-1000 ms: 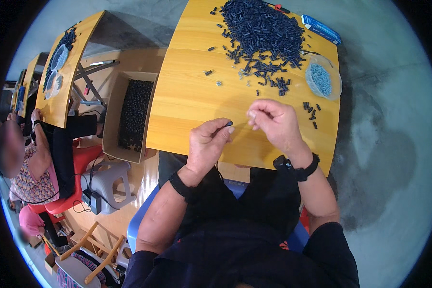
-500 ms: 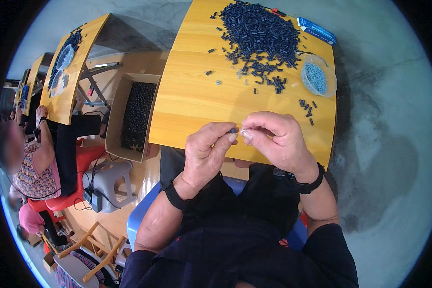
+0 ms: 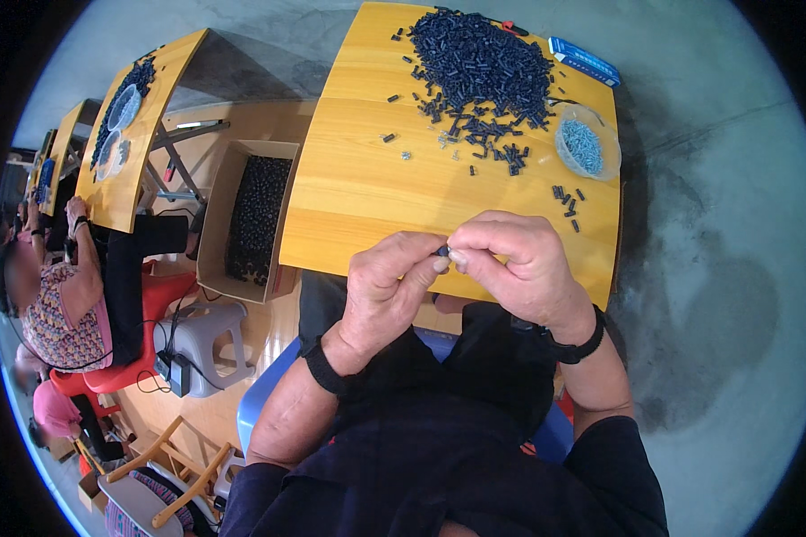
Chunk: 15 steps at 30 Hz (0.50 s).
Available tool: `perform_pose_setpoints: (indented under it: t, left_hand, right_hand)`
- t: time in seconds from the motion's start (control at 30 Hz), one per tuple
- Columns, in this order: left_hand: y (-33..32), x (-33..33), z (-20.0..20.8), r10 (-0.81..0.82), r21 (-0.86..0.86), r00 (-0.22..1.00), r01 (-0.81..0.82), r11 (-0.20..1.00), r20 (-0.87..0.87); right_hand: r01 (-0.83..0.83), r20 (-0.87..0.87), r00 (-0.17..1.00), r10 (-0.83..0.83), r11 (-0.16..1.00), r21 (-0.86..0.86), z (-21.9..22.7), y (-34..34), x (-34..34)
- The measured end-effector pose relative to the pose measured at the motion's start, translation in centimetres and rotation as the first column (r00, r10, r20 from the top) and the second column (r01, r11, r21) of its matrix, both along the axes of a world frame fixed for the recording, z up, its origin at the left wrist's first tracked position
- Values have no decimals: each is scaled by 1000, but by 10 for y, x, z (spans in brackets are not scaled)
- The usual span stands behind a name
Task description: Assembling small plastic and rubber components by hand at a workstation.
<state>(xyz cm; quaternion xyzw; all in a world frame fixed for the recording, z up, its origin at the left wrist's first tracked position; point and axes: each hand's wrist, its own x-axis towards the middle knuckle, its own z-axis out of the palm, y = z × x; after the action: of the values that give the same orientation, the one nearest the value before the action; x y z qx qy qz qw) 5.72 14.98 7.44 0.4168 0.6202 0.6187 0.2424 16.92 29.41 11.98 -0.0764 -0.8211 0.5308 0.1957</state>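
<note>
Close to the table's near edge, my left hand (image 3: pixel 387 276) is closed, pinching a small black cylindrical piece (image 3: pixel 442 251) between thumb and forefinger. My right hand (image 3: pixel 518 266) meets it from the other side, thumb and forefinger pressed together at the end of the piece. Whatever sits in the right fingertips is too small and covered to make out. Beyond both hands a big heap of short black tube-like pieces (image 3: pixel 479 67) lies on the yellow wooden table (image 3: pixel 349 197). A clear plastic bowl (image 3: pixel 613 159) of small light-blue pieces stands at the right.
A blue-and-white box (image 3: pixel 584 61) and a red-tipped tool (image 3: pixel 513 28) lie at the far right. Left of the table stands a cardboard box (image 3: pixel 208 242) of black pieces. Further left, a grey stool (image 3: pixel 208 336) and another person (image 3: pixel 67 300) at a second table.
My hands have come together. The right fingertips, apart from the black piece before and holding something small and pale, now touch its end.
</note>
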Motion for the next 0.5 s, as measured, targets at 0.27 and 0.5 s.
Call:
perform_pose_setpoints:
  t: [0.27, 0.5]
  left_hand:
    - [1, -3, 13, 15, 10, 986, -13, 1000, -167]
    - [-2, -5, 16, 5, -76, 1000, -5, 997, 1]
  right_hand:
    - [-40, 27, 999, 37, 991, 132, 5, 3, 1]
    - [-40, 9, 999, 39, 989, 141, 6, 2, -2]
